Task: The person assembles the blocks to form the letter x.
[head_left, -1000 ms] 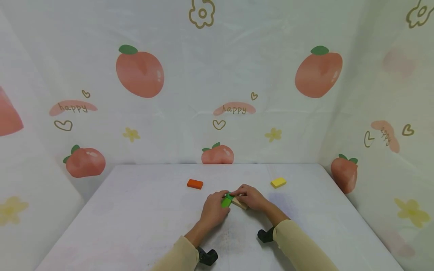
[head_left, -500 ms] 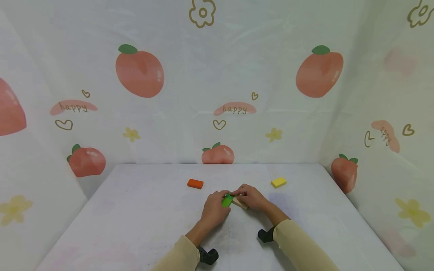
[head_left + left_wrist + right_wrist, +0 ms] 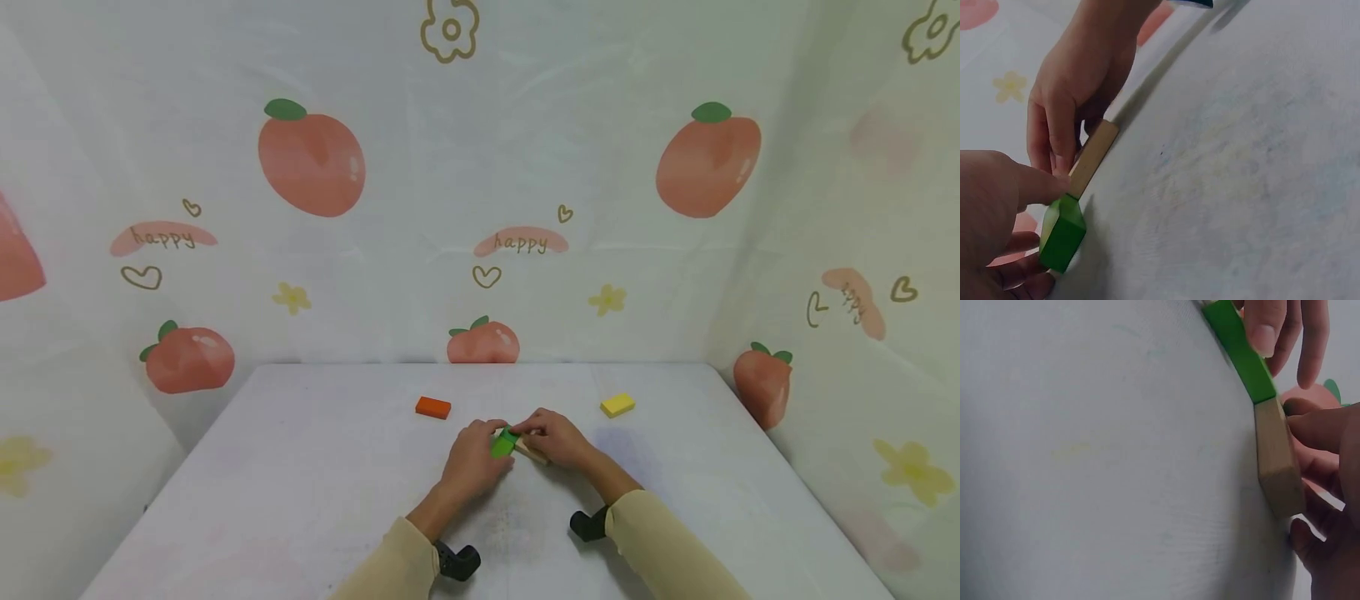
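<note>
A green block (image 3: 503, 446) and a plain wooden block (image 3: 534, 452) lie end to end on the table in the head view, meeting at an angle. My left hand (image 3: 472, 458) grips the green block, its thumb on the near side and fingers on the far side. From the right, my right hand (image 3: 558, 437) holds the wooden block, fingertips reaching the joint. The left wrist view shows the green block (image 3: 1063, 236) touching the end of the wooden block (image 3: 1094, 155). In the right wrist view, fingers partly hide the far side of the wooden block (image 3: 1275, 447).
An orange-red block (image 3: 432, 407) lies farther back on the left of the white table (image 3: 300, 500). A yellow block (image 3: 617, 406) lies back right. Behind the table's far edge hangs a fruit-patterned curtain (image 3: 405, 183).
Very little differs. My left hand and the green block have shifted slightly, with the left thumb a touch farther forward. The right hand, orange-red block and yellow block stay in place.
</note>
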### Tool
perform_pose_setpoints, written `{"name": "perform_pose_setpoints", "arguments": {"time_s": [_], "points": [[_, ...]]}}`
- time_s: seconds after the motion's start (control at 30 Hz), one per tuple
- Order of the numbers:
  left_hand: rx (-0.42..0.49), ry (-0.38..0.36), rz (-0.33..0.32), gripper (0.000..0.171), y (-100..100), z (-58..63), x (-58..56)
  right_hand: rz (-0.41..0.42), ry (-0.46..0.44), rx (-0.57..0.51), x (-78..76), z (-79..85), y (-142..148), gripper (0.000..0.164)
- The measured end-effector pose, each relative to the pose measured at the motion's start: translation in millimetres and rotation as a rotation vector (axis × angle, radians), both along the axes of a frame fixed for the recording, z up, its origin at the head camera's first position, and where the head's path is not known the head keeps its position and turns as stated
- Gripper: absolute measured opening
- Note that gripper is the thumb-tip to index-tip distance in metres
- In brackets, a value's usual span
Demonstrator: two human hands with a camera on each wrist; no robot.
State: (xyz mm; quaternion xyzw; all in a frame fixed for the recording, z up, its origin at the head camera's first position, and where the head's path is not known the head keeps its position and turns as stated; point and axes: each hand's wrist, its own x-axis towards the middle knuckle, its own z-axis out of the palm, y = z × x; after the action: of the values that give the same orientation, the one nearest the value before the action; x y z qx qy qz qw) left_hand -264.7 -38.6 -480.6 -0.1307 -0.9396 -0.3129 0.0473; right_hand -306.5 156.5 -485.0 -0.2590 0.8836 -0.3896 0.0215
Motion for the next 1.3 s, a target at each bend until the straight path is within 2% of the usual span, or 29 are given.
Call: {"name": "perform_pose_setpoints", "arguments": {"time_s": [0.17, 0.3, 0.43, 0.6, 0.8, 0.9, 1.0, 1.1, 1.3], "points": [[0.013, -0.014, 0.034, 0.047, -6, 0.2, -5.3, 0.015, 0.03, 0.061, 2.3, 4.8, -3, 0.025], [0.087, -0.001, 0.042, 0.041, -14, -0.8, -11.0, 0.05, 0.099, 0.111, 5.2, 8.0, -3, 0.023], [0.144, 0.084, 0.015, 0.034, -23, -2.9, -16.5, 0.078, 0.159, 0.159, 8.9, 10.1, -3, 0.022], [0.157, 0.203, 0.007, 0.025, -35, -6.9, -21.1, 0.056, 0.132, 0.194, 16.7, 11.0, -4, 0.024], [0.097, 0.357, 0.086, 0.02, -47, -9.8, -28.0, 0.079, 0.109, 0.177, 23.6, 8.7, -2, 0.028], [0.079, 0.399, 0.133, 0.02, -53, -11.4, -32.8, 0.111, 0.107, 0.162, 25.9, 6.3, 0, 0.031], [0.06, 0.41, 0.155, 0.02, -59, -12.4, -37.7, 0.135, 0.122, 0.162, 27.6, 4.4, 2, 0.033], [0.053, 0.391, 0.162, 0.018, -65, -11.6, -40.9, 0.149, 0.132, 0.159, 28.3, 3.1, 2, 0.035], [0.0, 0.319, 0.162, 0.021, -79, -13.2, -44.9, 0.17, 0.136, 0.178, 30.7, 5.5, 1, 0.04]]}}
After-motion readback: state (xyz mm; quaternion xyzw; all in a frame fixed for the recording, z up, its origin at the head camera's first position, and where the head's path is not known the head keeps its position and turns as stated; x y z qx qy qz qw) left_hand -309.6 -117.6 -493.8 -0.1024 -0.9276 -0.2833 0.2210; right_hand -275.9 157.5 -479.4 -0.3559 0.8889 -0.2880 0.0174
